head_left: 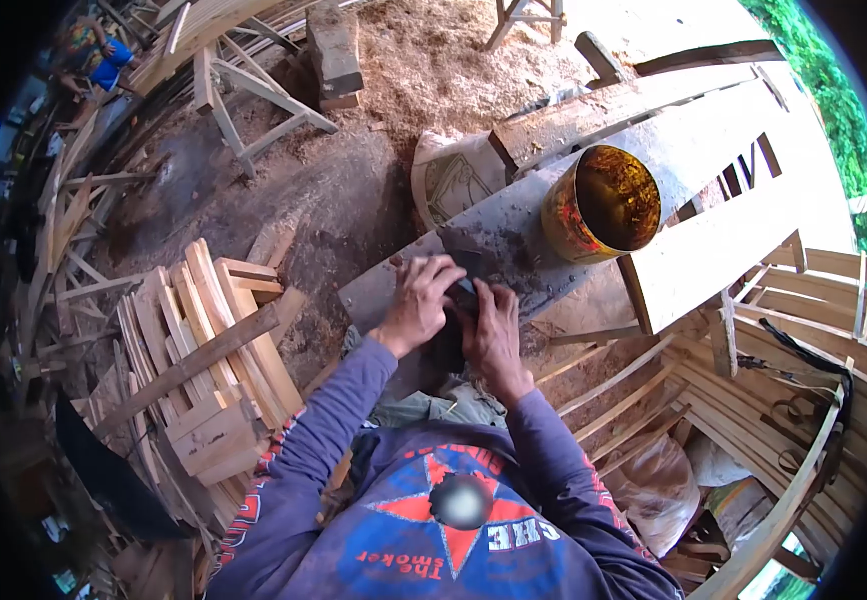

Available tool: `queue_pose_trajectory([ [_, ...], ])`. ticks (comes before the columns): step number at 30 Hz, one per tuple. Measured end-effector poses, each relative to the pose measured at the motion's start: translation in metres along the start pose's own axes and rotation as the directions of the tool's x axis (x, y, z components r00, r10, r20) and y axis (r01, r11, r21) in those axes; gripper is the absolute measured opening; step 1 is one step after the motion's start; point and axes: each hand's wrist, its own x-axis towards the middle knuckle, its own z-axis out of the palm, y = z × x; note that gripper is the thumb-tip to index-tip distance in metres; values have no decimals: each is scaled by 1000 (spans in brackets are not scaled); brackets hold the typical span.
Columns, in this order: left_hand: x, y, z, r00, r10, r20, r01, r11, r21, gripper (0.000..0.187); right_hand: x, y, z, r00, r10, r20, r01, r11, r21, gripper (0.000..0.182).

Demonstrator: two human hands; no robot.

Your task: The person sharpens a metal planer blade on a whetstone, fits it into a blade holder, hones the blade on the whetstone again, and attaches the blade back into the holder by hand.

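My left hand (417, 303) and my right hand (494, 335) come close together over the near end of a worn grey board (378, 287). Fingers of both are closed on a small dark flat piece (465, 289) with a bluish shine on its face. Its kind I cannot make out, as the fingers cover much of it. Dark, wet-looking smears lie on the board around the fingertips. Just beyond my right hand stands an open round tin (559, 222), yellow and rusty inside, with worn red and yellow marks outside.
Stacked wooden slats (193, 345) lie to the left, crossed by a long stick. A white sack (458, 180) sits behind the board. Wooden trestles (253, 95) stand on the sawdust-covered floor (423, 60). At the far left is another person (103, 62). Wooden slatwork (753, 420) fills the right side.
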Motion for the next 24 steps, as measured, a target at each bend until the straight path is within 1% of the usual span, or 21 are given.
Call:
queue_pose_trajectory([
  [1, 15, -8, 0, 999, 38, -21, -37, 998, 56, 48, 14, 2, 3, 1000, 28, -1, -28, 1000, 3, 61],
  [2, 29, -16, 0, 998, 46, -44, -43, 997, 71, 45, 30, 6, 5, 999, 41, 4, -41, 999, -2, 61],
  [4, 53, -23, -9, 999, 46, 23, -47, 997, 59, 44, 50, 7, 2, 997, 70, 38, -70, 998, -10, 60],
  [6, 43, -20, -12, 997, 46, 62, -49, 998, 42, 45, 36, 5, -3, 993, 94, 69, -94, 996, 4, 59],
  [8, 11, -8, -9, 988, 115, 107, -129, 982, 135, 45, -2, 2, -3, 997, 50, 66, -47, 998, -41, 59],
  [9, 3, -1, -10, 991, 111, 71, -113, 993, 23, 44, -9, -9, -8, 996, 66, 57, -64, 997, -39, 57],
  [10, 14, -8, -8, 990, 120, 73, -122, 992, 26, 44, 3, -4, -4, 997, 67, 47, -66, 997, -40, 57],
  [12, 29, -16, -3, 992, 119, 39, -122, 988, 96, 39, 19, 3, -4, 999, 44, 13, -44, 999, 2, 55],
  [13, 48, -22, -5, 989, 144, 23, -146, 982, 116, 38, 39, 5, -4, 997, 67, 23, -67, 998, -2, 54],
  [14, 60, -20, -11, 988, 150, 30, -152, 980, 125, 39, 36, 7, -6, 997, 73, 21, -73, 997, -5, 54],
  [16, 49, -22, -7, 985, 157, 71, -164, 979, 122, 41, 35, 9, -4, 998, 55, 24, -55, 998, 16, 54],
  [17, 29, -18, -5, 982, 174, 79, -183, 975, 127, 42, 14, 4, -8, 995, 76, 62, -77, 997, 9, 56],
  [18, 7, -12, 0, 977, 196, 82, -206, 969, 134, 43, -10, 6, -7, 998, 34, 45, -35, 999, 24, 57],
  [19, -4, -12, 6, 986, 157, 59, -160, 986, 44, 44, -10, 6, -6, 998, 39, 53, -41, 999, 21, 57],
  [20, 9, -18, 4, 984, 165, 62, -168, 985, 47, 44, -12, 6, -2, 996, 60, 65, -62, 998, 22, 57],
  [22, 40, -26, -2, 985, 157, 68, -163, 983, 88, 45, 30, 6, -6, 998, 56, 4, -56, 997, 58, 56],
  [23, 61, -30, -5, 982, 174, 69, -183, 970, 161, 42, 46, 14, -1, 999, 47, -4, -47, 999, 27, 55],
  [24, 66, -27, -8, 984, 159, 84, -170, 975, 141, 43, 36, 13, -2, 998, 58, -2, -58, 998, 29, 55],
])
